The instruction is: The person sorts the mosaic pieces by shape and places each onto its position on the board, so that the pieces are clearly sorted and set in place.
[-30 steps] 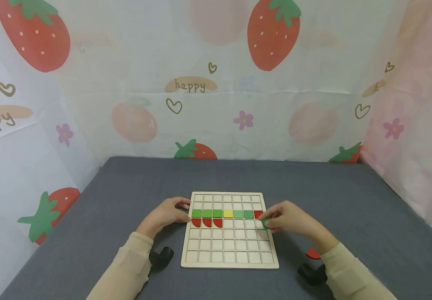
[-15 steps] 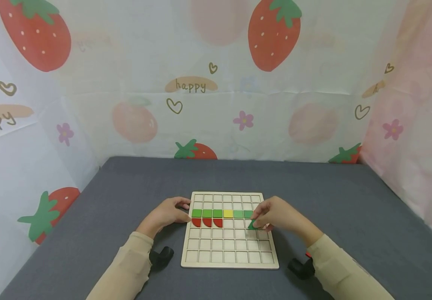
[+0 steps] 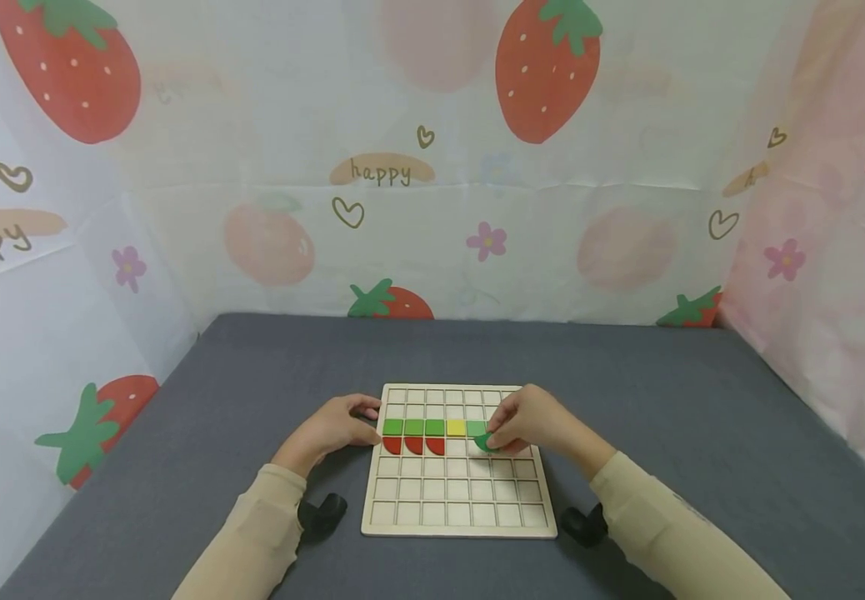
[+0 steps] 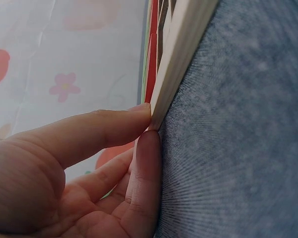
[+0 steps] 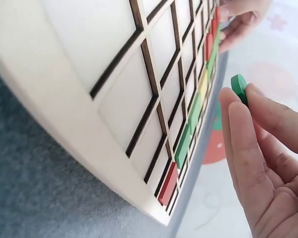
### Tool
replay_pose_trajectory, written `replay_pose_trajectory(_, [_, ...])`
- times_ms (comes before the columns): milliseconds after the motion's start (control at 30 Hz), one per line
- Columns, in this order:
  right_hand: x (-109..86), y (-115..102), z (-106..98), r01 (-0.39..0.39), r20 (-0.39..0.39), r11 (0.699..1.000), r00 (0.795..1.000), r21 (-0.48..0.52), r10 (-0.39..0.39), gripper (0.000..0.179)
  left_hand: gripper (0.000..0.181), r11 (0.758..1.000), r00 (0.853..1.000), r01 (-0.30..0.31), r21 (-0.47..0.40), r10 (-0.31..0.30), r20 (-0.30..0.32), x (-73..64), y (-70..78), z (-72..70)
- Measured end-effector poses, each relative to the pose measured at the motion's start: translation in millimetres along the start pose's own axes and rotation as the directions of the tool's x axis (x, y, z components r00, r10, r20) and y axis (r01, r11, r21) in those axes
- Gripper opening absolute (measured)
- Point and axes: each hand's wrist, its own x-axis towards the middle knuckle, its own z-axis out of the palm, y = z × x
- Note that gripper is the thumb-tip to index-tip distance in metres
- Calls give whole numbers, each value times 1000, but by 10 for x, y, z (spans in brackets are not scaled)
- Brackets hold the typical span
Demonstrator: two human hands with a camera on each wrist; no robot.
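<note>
A pale wooden grid board [image 3: 458, 518] lies on the grey tabletop. My left hand [image 3: 333, 427] holds its left edge, thumb and forefinger meeting at the rim in the left wrist view. Over the board's right half, my right hand [image 3: 541, 423] pinches a green tile with a curved edge [image 5: 239, 85] between thumb and fingers, raised off the grid. One row carries green square tiles [image 3: 413, 427], a yellow square tile [image 3: 456, 427] and, at its right end, a red tile [image 5: 169, 183]. Below the left green ones sit red quarter-circle tiles [image 3: 413, 446].
The dark grey table [image 3: 290, 358] surrounds the board. Black wrist devices show beneath the left wrist [image 3: 323, 515] and the right wrist [image 3: 584, 527]. Fabric printed with strawberries [image 3: 548, 71] hangs behind and at both sides.
My right hand has moved left across the board with the green tile. Its forearm now covers the loose red piece seen earlier on the table at right. The left hand has stayed put.
</note>
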Motion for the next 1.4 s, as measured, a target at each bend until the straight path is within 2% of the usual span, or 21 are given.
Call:
replay_pose_trajectory(200, [66, -57, 68, -21, 19, 1000, 1000, 8, 20, 7, 60, 1000, 1000, 1, -8, -1, 7, -5, 1, 1])
replay_pose_trajectory(567, [200, -80, 187, -76, 0, 997, 997, 31, 76, 9, 60, 1000, 1000, 3, -15, -3, 11, -24, 20, 3])
replay_pose_trajectory(1000, [285, -89, 253, -117, 9, 988, 993, 100, 116, 7, 60, 1000, 1000, -4, -7, 4, 4, -14, 19, 13])
replay_pose_trajectory(1400, [324, -105, 338, -135, -35, 989, 990, 61, 137, 7, 60, 1000, 1000, -1, -7, 1, 10, -9, 9, -4])
